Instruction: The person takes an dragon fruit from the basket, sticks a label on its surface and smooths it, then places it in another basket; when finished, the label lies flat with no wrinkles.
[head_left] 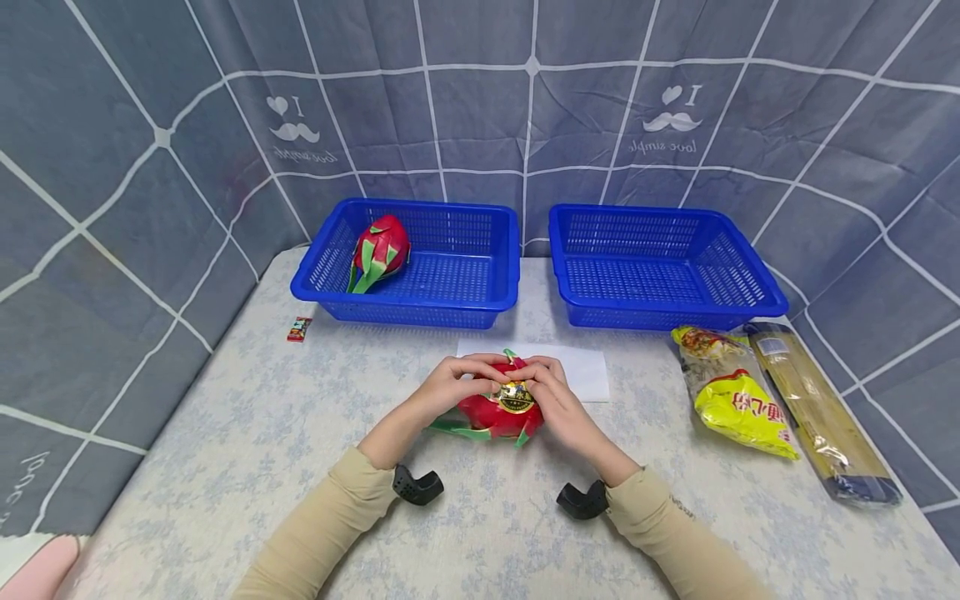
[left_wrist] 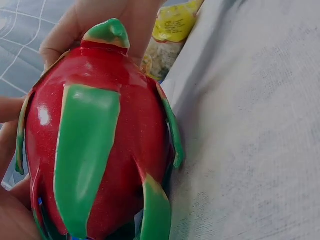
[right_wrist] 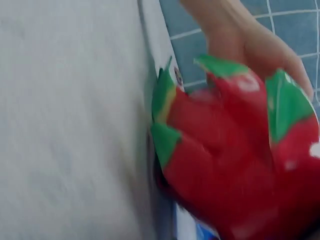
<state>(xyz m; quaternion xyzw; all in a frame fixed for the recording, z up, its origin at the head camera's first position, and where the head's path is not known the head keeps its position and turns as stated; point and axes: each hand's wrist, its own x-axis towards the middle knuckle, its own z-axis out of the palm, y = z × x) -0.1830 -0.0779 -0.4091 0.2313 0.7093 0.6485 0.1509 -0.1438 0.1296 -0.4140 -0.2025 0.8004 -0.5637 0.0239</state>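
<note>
A red dragon fruit (head_left: 487,417) with green leaf tips lies on its side on the table, and both hands hold it. My left hand (head_left: 442,392) cups its left side, with the fingers bent over the top. On the other side my right hand (head_left: 561,410) grips it the same way. The fingertips of both hands meet at a round black-and-gold sticker (head_left: 516,398) on the skin. In the left wrist view, the fruit's glossy side (left_wrist: 135,145) hides part of the hands. Behind the fruit lies a white sheet of paper (head_left: 588,375), partly covered by the hands.
Another dragon fruit (head_left: 382,246) lies in the left blue basket (head_left: 405,313). A second blue basket (head_left: 667,315) stands beside it. At right are a yellow pasta bag (head_left: 738,400) and a long noodle pack (head_left: 821,408). A small red packet (head_left: 298,329) lies at left.
</note>
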